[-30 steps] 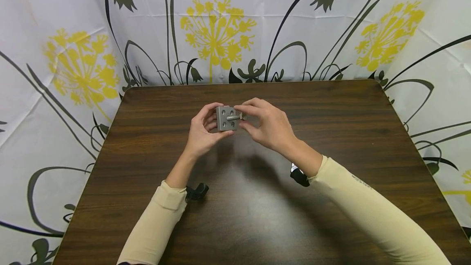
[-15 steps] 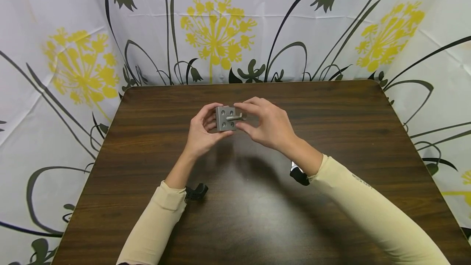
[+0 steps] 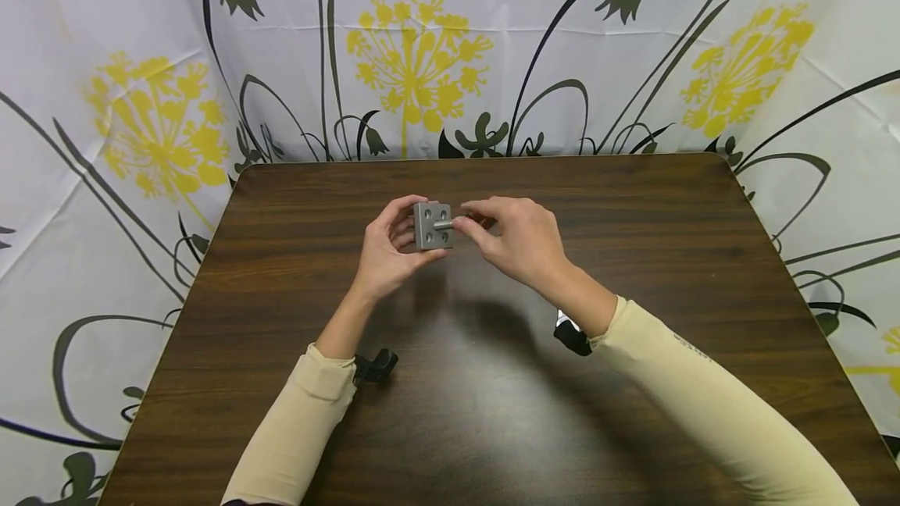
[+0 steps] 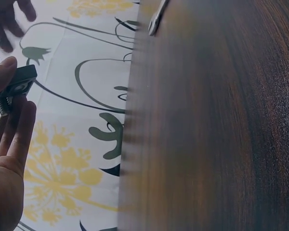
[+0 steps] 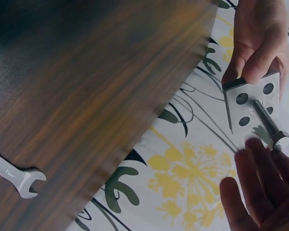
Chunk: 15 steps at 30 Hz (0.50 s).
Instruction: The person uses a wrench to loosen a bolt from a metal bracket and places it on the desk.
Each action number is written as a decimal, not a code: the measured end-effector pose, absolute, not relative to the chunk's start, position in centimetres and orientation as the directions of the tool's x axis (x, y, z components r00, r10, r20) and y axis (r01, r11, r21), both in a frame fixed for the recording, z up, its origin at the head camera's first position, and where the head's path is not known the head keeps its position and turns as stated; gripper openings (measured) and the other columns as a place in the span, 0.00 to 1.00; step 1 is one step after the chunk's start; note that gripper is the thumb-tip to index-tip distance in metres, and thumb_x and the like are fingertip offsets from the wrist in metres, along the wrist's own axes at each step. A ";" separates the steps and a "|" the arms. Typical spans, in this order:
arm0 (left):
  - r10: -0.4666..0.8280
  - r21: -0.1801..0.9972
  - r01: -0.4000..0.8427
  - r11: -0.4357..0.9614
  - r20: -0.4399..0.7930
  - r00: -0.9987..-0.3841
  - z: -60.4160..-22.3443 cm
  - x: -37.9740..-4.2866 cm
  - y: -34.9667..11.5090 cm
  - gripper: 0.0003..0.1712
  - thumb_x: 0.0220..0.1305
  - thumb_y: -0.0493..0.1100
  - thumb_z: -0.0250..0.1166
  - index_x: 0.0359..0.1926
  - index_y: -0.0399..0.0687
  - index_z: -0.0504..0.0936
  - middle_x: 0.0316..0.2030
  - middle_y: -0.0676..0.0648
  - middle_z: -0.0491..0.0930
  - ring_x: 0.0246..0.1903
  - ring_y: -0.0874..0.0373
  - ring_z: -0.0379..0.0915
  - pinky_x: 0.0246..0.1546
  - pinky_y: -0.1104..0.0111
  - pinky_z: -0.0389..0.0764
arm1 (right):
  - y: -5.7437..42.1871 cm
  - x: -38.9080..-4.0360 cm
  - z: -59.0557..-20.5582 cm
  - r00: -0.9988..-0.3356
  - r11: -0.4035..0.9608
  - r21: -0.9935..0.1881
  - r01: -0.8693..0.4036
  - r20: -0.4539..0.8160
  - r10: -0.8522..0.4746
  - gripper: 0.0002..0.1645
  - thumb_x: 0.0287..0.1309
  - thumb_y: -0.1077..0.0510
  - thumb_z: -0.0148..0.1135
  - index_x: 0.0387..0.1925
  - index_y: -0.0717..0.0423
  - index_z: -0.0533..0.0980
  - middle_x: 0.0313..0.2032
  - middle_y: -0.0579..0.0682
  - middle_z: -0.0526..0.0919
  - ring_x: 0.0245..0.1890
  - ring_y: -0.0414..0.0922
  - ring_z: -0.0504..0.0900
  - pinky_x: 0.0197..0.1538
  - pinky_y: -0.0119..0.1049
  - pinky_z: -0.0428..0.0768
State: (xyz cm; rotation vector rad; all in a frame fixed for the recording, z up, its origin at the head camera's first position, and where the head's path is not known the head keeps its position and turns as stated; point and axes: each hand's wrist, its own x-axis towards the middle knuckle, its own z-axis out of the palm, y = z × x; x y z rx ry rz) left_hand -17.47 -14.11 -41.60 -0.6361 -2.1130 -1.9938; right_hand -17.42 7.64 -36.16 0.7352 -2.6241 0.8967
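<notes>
My left hand (image 3: 385, 256) grips a small grey metal block (image 3: 428, 226) by its edges, thumb below and fingers above and behind, over the table. Round holes sit near the corners of the block's face, as the right wrist view shows. From the middle of that face stands a hex-head bolt (image 5: 266, 118); its threaded end pokes out the other side in the left wrist view. My right hand (image 3: 520, 240) has thumb and forefinger at the bolt's head, which the thumb hides in the head view. Its other fingers (image 5: 253, 183) spread below the head.
An open-end wrench (image 5: 20, 179) lies on the dark wood-grain table (image 3: 295, 272), seen in both wrist views. Behind the table hangs a white flowered curtain (image 3: 450, 61). A black wrist-camera mount (image 3: 376, 365) juts from the left wrist.
The right forefinger has drawn back and the thumb has come over the bolt's head, hiding it. The left hand and the block have stayed almost still.
</notes>
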 end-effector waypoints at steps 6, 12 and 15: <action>0.191 0.910 0.415 0.014 0.405 -0.894 -42.2 -17.9 -14.2 0.43 0.38 0.19 0.76 0.59 0.35 0.71 0.56 0.37 0.77 0.50 0.50 0.78 0.46 0.64 0.82 | 7.9 -17.5 -36.3 -0.788 0.640 -0.465 -0.612 0.429 -0.442 0.18 0.57 0.49 0.71 0.50 0.46 0.84 0.39 0.41 0.85 0.32 0.39 0.79 0.29 0.38 0.77; 0.194 0.913 0.407 0.034 0.393 -0.899 -40.4 -16.9 -13.7 0.42 0.38 0.17 0.74 0.58 0.28 0.69 0.55 0.32 0.76 0.49 0.49 0.78 0.46 0.63 0.82 | 8.0 -17.5 -36.3 -0.827 0.677 -0.482 -0.557 0.401 -0.395 0.20 0.62 0.42 0.65 0.51 0.46 0.84 0.36 0.41 0.86 0.30 0.36 0.80 0.25 0.37 0.75; 0.201 0.915 0.401 0.044 0.386 -0.901 -40.3 -16.9 -13.5 0.42 0.38 0.17 0.74 0.58 0.28 0.70 0.55 0.32 0.76 0.48 0.49 0.78 0.46 0.63 0.82 | 8.1 -17.5 -36.2 -0.825 0.679 -0.474 -0.560 0.392 -0.407 0.15 0.62 0.46 0.66 0.47 0.46 0.86 0.35 0.39 0.86 0.28 0.36 0.78 0.25 0.36 0.74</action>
